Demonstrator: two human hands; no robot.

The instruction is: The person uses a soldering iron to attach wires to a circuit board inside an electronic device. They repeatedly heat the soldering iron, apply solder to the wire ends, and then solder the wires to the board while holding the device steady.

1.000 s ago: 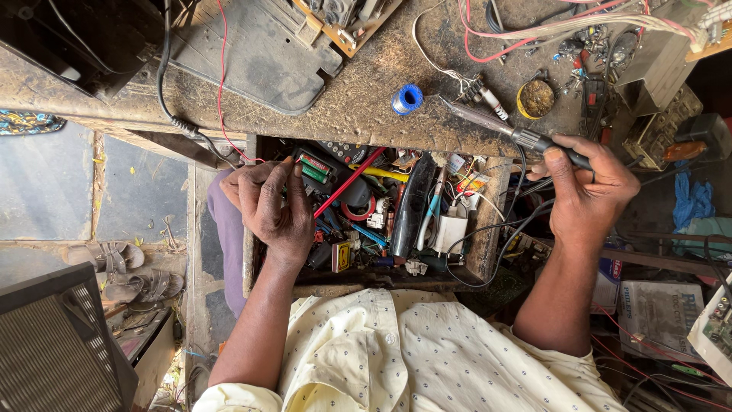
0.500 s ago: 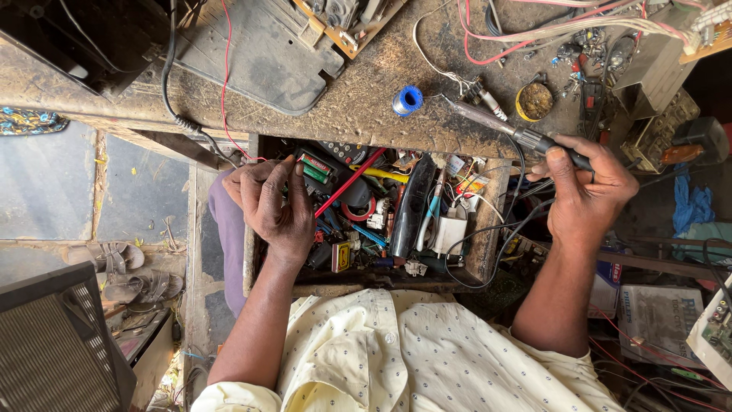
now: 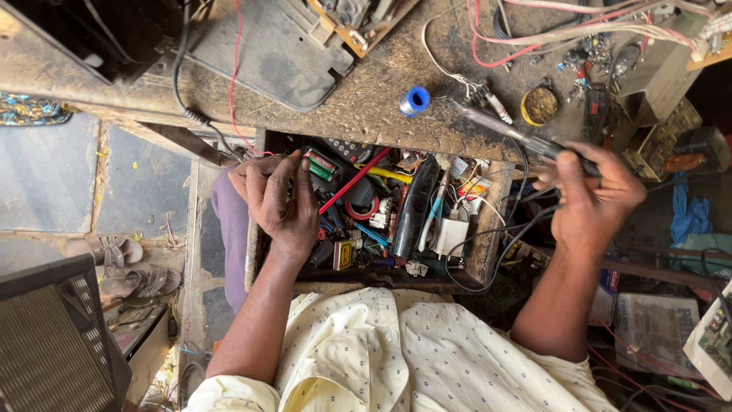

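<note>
Little is changing since earlier: right hand [image 3: 591,200] still gripping a soldering iron [image 3: 526,140] over the scarred wooden desk [image 3: 381,84]; left hand [image 3: 278,200], fingers curled, is rummaging in the cluttered drawer [image 3: 488,252]; sandals [image 3: 126,267] lying on the stone floor [image 3: 69,175].

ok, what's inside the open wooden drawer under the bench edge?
Open wooden drawer: red rod, black remote, white adapter, loose parts. Left hand covers the left end.
</note>
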